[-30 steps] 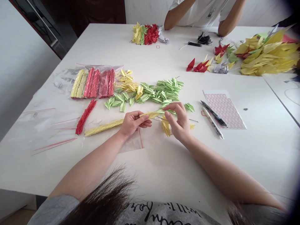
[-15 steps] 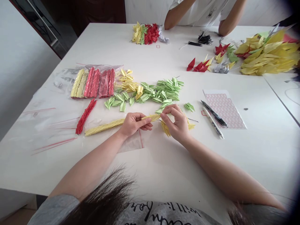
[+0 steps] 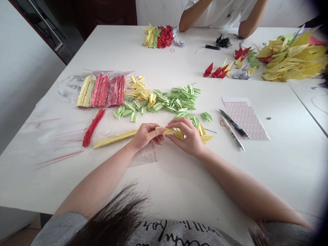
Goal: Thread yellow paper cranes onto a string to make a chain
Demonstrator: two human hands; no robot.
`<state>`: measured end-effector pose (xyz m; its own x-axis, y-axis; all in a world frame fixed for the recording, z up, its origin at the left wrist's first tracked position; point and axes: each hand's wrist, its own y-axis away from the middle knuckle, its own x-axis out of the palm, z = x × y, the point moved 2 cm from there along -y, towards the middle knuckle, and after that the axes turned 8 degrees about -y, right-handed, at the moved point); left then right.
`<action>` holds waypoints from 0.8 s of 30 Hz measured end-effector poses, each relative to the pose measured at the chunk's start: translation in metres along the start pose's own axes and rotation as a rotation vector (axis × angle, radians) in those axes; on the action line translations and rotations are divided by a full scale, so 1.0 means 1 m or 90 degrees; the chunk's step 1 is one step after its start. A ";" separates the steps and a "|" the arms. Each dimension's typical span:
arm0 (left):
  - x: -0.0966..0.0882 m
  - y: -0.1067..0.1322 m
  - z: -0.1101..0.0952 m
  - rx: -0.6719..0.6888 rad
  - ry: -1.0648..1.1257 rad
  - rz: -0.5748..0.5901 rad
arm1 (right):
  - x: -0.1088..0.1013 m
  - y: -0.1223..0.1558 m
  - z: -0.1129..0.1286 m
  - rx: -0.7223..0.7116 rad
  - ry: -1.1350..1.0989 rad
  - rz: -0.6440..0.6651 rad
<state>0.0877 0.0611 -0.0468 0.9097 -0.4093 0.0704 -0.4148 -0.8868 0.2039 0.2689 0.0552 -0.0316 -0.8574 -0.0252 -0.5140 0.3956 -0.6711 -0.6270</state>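
My left hand (image 3: 148,136) is closed around a long strand of tightly stacked yellow folded paper pieces (image 3: 115,139), which runs out to the left along the table. The strand's right end passes between my thumb and fingers. My right hand (image 3: 186,136) pinches that right end, fingertips close to my left thumb. Under and beside my right hand lie loose yellow folded paper pieces (image 3: 205,134) on a dark thread. A heap of green folded paper pieces (image 3: 179,99) lies just beyond both hands.
Left are a red paper strand (image 3: 93,127) and plastic-bagged red and yellow strands (image 3: 101,90). Right are two pens (image 3: 233,124) on a label sheet (image 3: 252,119). A large yellow paper pile (image 3: 292,59) lies far right. A person's arms (image 3: 194,17) rest on the far edge.
My right hand has moved left toward my left hand, bringing yellow pieces along to the strand's end. My left hand stays nearly in place.
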 end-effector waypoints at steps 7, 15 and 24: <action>0.001 0.002 0.002 0.004 -0.015 -0.032 | -0.002 0.001 -0.001 -0.001 -0.033 0.031; 0.008 0.019 -0.026 0.043 -0.042 -0.089 | -0.025 -0.003 -0.011 0.172 -0.170 -0.151; -0.017 0.032 -0.064 0.097 -0.225 -0.147 | -0.028 -0.007 -0.014 0.217 -0.119 -0.033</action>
<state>0.0601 0.0534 0.0210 0.9266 -0.2222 -0.3035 -0.2246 -0.9741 0.0273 0.2947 0.0708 -0.0205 -0.9312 -0.0979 -0.3512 0.2447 -0.8820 -0.4028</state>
